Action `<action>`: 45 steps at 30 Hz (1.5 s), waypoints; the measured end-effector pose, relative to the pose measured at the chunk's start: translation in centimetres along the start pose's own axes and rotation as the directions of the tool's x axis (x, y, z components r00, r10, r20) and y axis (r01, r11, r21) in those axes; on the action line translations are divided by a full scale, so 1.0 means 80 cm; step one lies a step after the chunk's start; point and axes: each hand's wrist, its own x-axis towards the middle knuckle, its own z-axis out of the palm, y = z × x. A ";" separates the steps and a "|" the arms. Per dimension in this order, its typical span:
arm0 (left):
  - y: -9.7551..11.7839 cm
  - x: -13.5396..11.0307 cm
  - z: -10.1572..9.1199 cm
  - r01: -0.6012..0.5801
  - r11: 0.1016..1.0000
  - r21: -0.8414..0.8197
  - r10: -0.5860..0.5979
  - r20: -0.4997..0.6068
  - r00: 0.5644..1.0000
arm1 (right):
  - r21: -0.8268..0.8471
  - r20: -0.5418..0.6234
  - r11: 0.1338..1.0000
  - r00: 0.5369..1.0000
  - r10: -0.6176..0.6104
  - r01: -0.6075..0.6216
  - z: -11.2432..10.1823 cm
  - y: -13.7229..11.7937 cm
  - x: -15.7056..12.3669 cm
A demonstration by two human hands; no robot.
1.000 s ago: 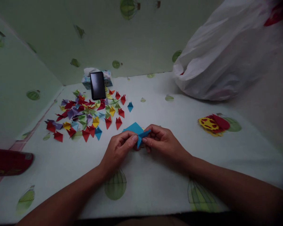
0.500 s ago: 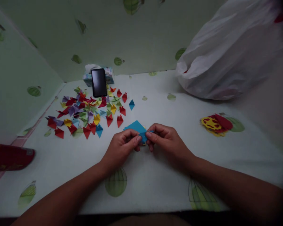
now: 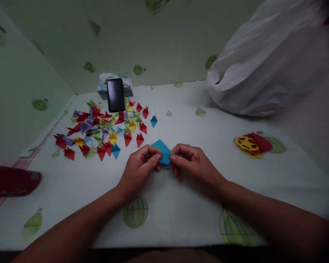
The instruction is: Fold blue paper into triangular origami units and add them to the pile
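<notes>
Between thumb and fingers, my left hand (image 3: pixel 143 161) pinches one side of a small piece of blue folding paper (image 3: pixel 166 157). My right hand (image 3: pixel 189 160) pinches its other side, so both hands are closed on it. Just beneath and behind lies another blue paper square (image 3: pixel 159 143), one corner pointing away from me; a yellowish edge shows under it. The fingers cover most of the held paper, so its exact folds are hard to make out. To the left spreads a pile of small folded paper figures (image 3: pixel 98 128) in red, purple, yellow, green and blue.
A black phone (image 3: pixel 116 95) leans on a tissue box (image 3: pixel 128 87) behind the pile. A large white plastic bag (image 3: pixel 252 69) stands at the back right. Yellow and red cut-out pieces (image 3: pixel 248 144) lie at right; a dark red object (image 3: pixel 13 180) is at the left edge.
My left hand has shifted slightly left, away from my right hand. More of the held blue paper shows between the fingertips. The pile, phone and bag stay put.
</notes>
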 end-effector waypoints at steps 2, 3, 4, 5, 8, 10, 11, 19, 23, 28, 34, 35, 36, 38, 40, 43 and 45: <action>0.001 0.000 0.000 -0.032 0.999 0.037 0.032 0.007 0.999 | -0.003 0.018 1.000 1.000 0.006 -0.006 0.000 0.001 0.001; 0.001 -0.001 0.001 -0.042 0.998 0.038 0.042 0.002 0.999 | 0.000 0.015 1.000 1.000 0.003 -0.003 0.000 0.001 0.001; 0.001 -0.001 0.001 -0.044 0.999 0.024 0.044 -0.006 0.999 | 0.004 0.006 1.000 1.000 -0.006 0.006 0.000 0.001 0.001; 0.001 0.000 0.002 -0.040 0.999 -0.003 0.040 -0.012 0.999 | 0.009 -0.010 1.000 1.000 -0.019 0.019 0.000 0.000 0.001; 0.000 0.000 0.003 -0.012 0.996 -0.093 0.012 0.001 1.000 | 0.026 -0.052 0.998 0.997 -0.051 0.052 0.001 0.000 0.001; -0.001 0.001 0.003 -0.001 0.994 -0.113 0.002 0.006 1.000 | 0.027 -0.053 0.998 0.997 -0.061 0.062 0.002 0.000 0.000; -0.001 0.001 0.003 -0.002 0.994 -0.112 0.002 0.000 1.000 | 0.022 -0.045 0.998 0.997 -0.064 0.065 0.002 0.000 0.000; -0.003 0.002 0.000 0.008 0.997 -0.080 -0.010 -0.033 0.999 | -0.022 -0.065 0.994 0.992 -0.106 0.104 0.003 0.003 -0.003; -0.005 0.001 0.000 -0.055 0.998 -0.039 0.052 -0.070 0.996 | -0.060 -0.050 0.991 0.991 -0.121 0.118 0.003 0.003 -0.004; -0.002 0.000 0.000 -0.150 0.983 0.110 0.159 -0.082 0.984 | -0.058 -0.032 0.993 0.994 -0.106 0.104 0.004 0.004 0.000; 0.000 -0.002 -0.002 -0.252 0.936 0.246 0.262 -0.005 0.965 | -0.185 -0.056 0.965 0.978 -0.201 0.188 0.002 0.002 0.000; 0.000 -0.002 -0.002 -0.252 0.937 0.242 0.260 -0.001 0.966 | -0.202 -0.062 0.960 0.976 -0.210 0.194 0.001 0.002 -0.001; 0.000 -0.002 -0.002 -0.244 0.942 0.230 0.251 0.000 0.968 | -0.212 -0.065 0.957 0.974 -0.216 0.198 0.001 0.002 -0.001; 0.000 -0.001 -0.001 -0.216 0.959 0.184 0.221 -0.008 0.975 | -0.224 -0.070 0.954 0.973 -0.221 0.201 0.001 0.002 -0.002; 0.000 0.000 0.000 -0.183 0.975 0.125 0.187 -0.021 0.982 | -0.235 -0.077 0.951 0.971 -0.225 0.202 0.002 0.003 -0.003; -0.001 0.001 0.001 -0.132 0.991 0.036 0.134 -0.049 0.990 | -0.238 -0.079 0.949 0.970 -0.232 0.208 0.004 0.003 -0.004; -0.001 0.001 0.001 -0.096 0.995 -0.024 0.094 -0.059 0.994 | -0.228 -0.077 0.949 0.967 -0.241 0.218 0.004 0.004 -0.004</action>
